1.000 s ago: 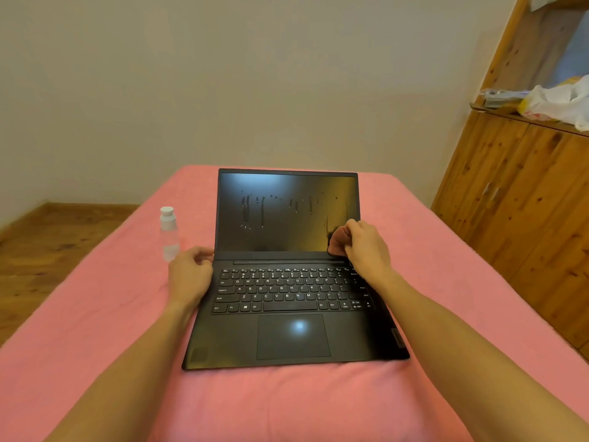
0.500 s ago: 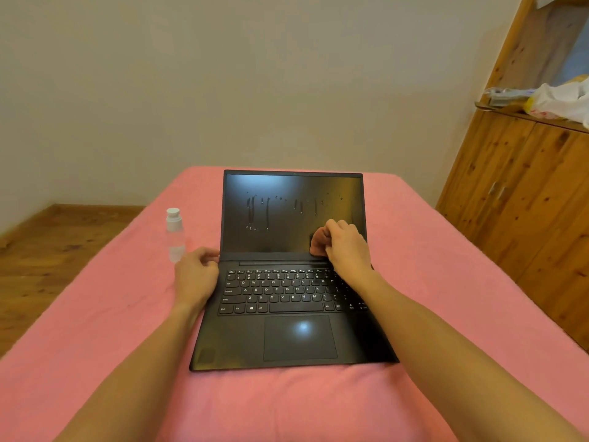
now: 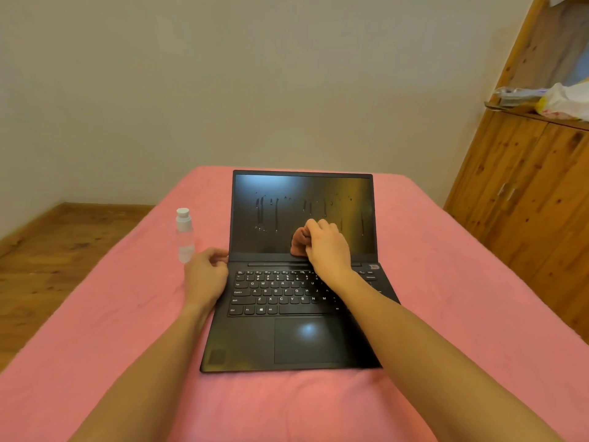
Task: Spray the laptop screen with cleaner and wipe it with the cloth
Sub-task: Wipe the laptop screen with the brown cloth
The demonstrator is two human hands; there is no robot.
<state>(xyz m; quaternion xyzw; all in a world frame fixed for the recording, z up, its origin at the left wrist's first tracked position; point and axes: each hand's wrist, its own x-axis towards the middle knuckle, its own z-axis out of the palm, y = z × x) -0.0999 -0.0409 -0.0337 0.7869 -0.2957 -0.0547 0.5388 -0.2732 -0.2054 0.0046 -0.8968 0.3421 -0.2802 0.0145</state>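
A black laptop (image 3: 255, 342) lies open on a pink cover, its dark screen (image 3: 271, 193) streaked with runs of liquid across the upper half. My right hand (image 3: 328, 247) is closed around a bunched brownish-pink cloth (image 3: 298, 242), which presses on the lower middle of the screen. My left hand (image 3: 205, 275) rests on the laptop's left edge by the hinge, fingers curled against the base. A small clear spray bottle (image 3: 184, 234) with a white cap stands upright on the cover, just left of the laptop and behind my left hand.
The pink cover (image 3: 446, 282) spreads over a wide soft surface. A wooden cabinet (image 3: 526, 193) stands at the right, with a plastic bag (image 3: 564, 102) on its ledge. Wooden floor (image 3: 57, 244) shows at the left, a plain wall behind.
My right hand with the cloth has slid left along the bottom of the screen, from the lower right corner to the lower middle. The left hand stays at the laptop's edge.
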